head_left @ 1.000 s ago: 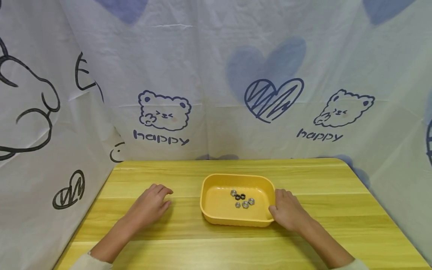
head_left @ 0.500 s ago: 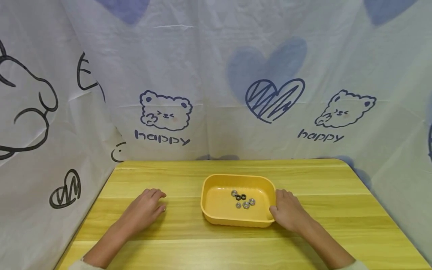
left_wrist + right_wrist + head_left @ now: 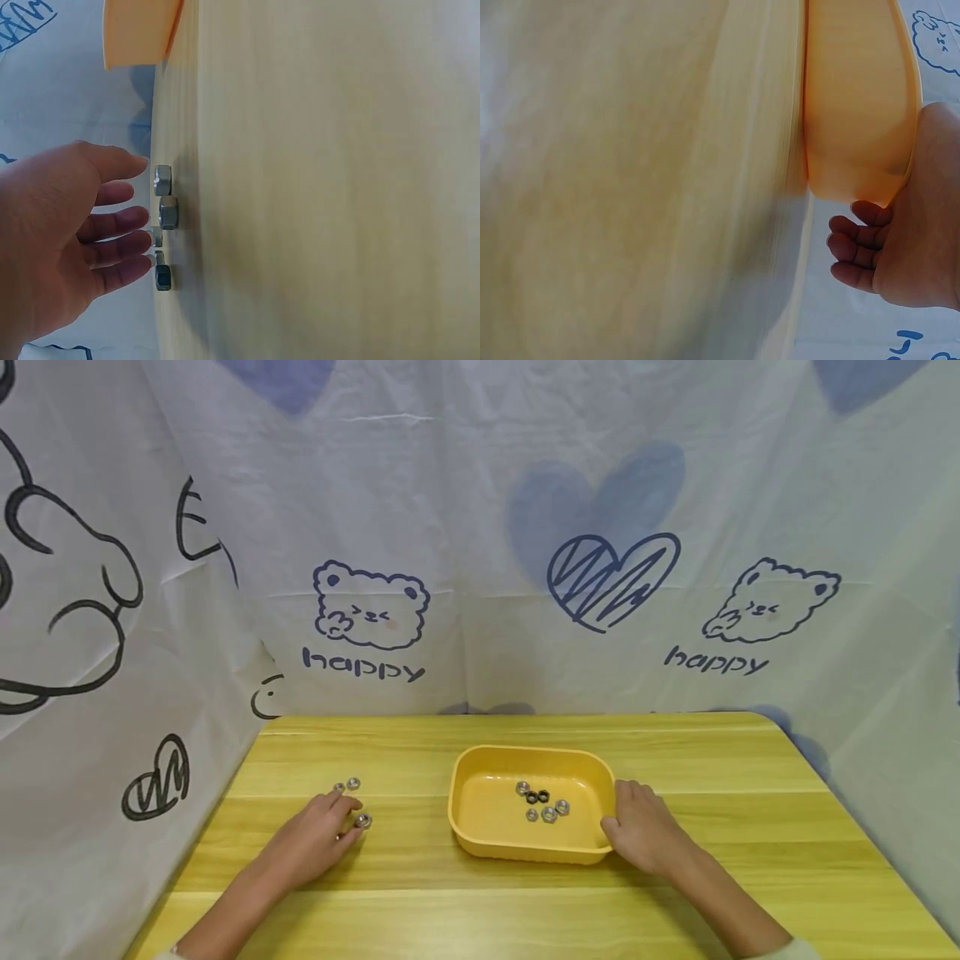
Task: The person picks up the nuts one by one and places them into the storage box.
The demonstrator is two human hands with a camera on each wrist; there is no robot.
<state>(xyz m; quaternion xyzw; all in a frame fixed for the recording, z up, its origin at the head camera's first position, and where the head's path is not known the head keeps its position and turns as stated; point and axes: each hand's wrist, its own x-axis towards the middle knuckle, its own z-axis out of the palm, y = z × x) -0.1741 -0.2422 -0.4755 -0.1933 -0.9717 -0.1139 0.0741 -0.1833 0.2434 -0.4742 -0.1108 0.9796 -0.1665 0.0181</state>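
Bare surface (image 3: 408, 852) lets you pass between the nuts (image 3: 363, 821) by your left fingers (image 3: 120, 249) and the high-sided tray (image 3: 517, 850), which bars a low crossing; your right hand (image 3: 648, 831) blocks its right end.

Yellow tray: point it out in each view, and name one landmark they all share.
Head: the yellow tray, below and just right of centre.
Left wrist: the tray, top edge, left of middle, cut off.
Right wrist: the tray, top edge, right of middle, cut off.
Shared landmark: the wood-grain table.
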